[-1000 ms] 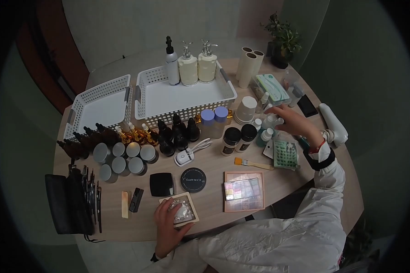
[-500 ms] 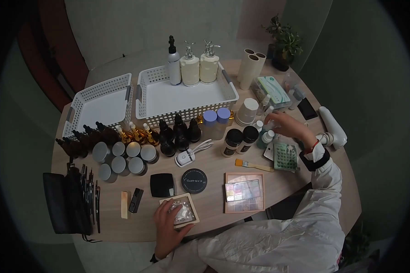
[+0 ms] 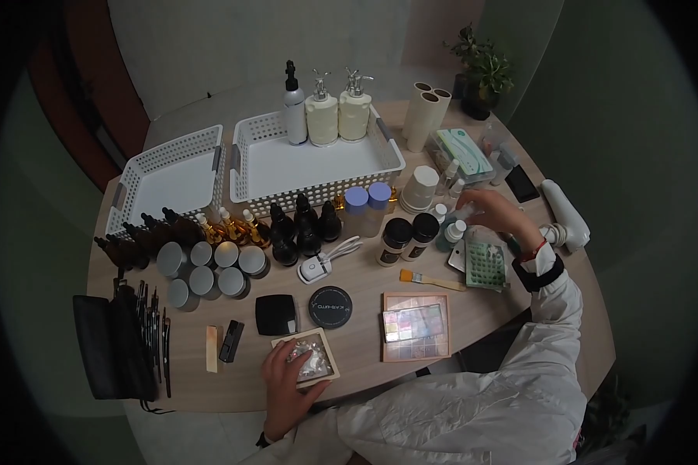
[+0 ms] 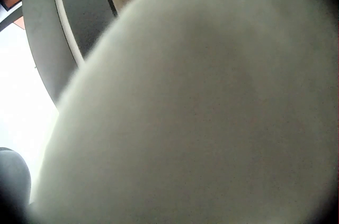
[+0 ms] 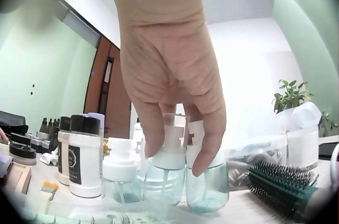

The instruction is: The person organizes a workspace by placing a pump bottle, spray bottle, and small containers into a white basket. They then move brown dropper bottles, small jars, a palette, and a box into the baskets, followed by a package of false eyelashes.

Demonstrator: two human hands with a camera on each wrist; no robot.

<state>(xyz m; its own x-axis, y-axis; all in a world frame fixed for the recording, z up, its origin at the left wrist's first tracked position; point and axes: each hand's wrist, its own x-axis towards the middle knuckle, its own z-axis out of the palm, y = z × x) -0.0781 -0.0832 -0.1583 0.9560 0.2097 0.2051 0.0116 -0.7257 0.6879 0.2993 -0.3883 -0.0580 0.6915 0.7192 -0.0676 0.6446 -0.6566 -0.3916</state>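
Observation:
My right hand (image 3: 498, 211) reaches down over a cluster of small clear bottles with white tops. In the right wrist view, its thumb and fingers come round the tops of two bluish bottles (image 5: 165, 184), which stand side by side on the table. A similar bottle (image 5: 121, 179) stands left of them. My left hand (image 3: 285, 384) rests on a square, pale-rimmed box (image 3: 329, 364) of clear, shiny pieces, fingers over its left side and thumb along the near edge. A pale blurred surface fills most of the left wrist view, hiding that hand's work.
Two black-capped shakers (image 3: 395, 242) and a stack of white cups (image 3: 420, 188) stand left of my right hand. Near it lie a green bristled hairbrush (image 5: 283, 189) and a flat brush (image 3: 434, 280). White baskets (image 3: 314, 167) line the back; an eyeshadow palette (image 3: 415, 349) lies in front.
My right hand has come slightly down and towards me, its fingers now lower about the bottle tops. My left hand stays on the box. The head view has shifted slightly.

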